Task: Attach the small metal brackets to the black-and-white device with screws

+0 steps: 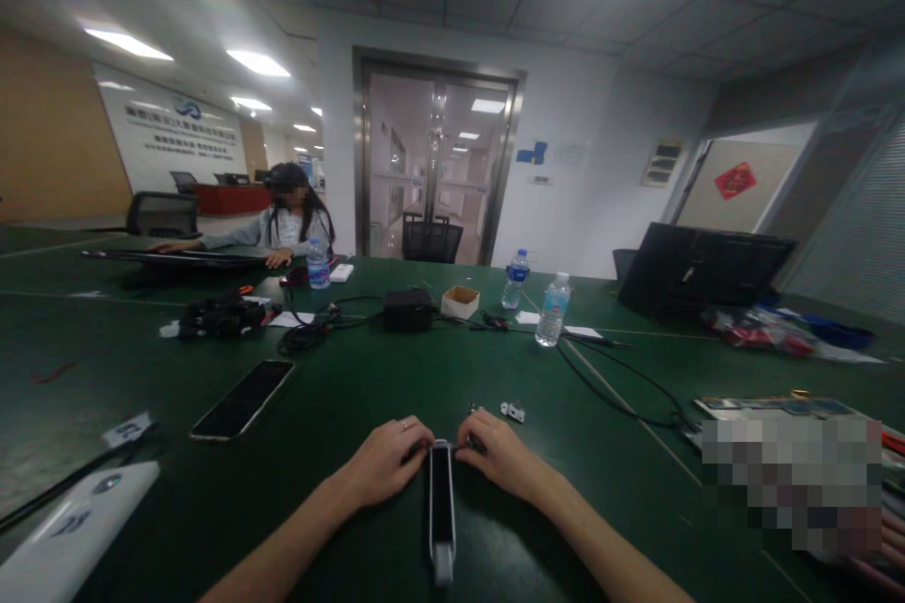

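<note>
A big room with white walls and glass doors was seen behind a green table. On the table, a slim device with a dark face and a pale edge was placed between two bare hands, with its long sides pointed toward the doors. A grey piece was seen at its near end.

The far end of the device was met by the fingers of the left hand on its left side. The right hand was held at the same end, on the right side. On both hands the fingers were bent and the thumb was brought close to them. How tightly the device was gripped, or whether it was gripped at all, could not be told.

Small metal parts were set past the device, a bit to the right. A phone was laid to the left of the device and farther off. Straight past the device, a little open box was placed beside a black box. A water bottle was stood beyond the device to the right. Far past the device, to the left, another person was seated at the table.
</note>
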Tool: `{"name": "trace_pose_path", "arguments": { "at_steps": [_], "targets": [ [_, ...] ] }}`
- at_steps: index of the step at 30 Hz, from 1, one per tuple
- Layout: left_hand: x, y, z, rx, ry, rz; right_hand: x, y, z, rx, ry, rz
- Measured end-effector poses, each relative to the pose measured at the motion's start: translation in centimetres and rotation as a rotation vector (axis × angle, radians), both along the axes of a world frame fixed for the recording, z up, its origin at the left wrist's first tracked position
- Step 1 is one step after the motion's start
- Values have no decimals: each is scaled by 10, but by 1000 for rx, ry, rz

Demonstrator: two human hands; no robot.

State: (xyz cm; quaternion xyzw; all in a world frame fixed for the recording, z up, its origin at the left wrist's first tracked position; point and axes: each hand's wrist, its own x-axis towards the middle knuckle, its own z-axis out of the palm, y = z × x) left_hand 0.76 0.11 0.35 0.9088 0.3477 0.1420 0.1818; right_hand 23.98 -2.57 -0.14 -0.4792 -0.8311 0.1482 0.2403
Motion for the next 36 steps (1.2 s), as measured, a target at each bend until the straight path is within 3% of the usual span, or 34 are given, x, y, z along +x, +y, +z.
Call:
{"name": "trace_pose_path", "arguments": {
  "at_steps": [9,19,36],
  "targets": [
    [-2,2,-3,-4,-2,0,0,4,-9,26,18,5],
    [-1,-3,7,-31,25,12,-2,0,1,-14,-26,-15],
    [-2,0,2,-26,8,1,-6,3,-6,43,-102,35]
  ]
}}
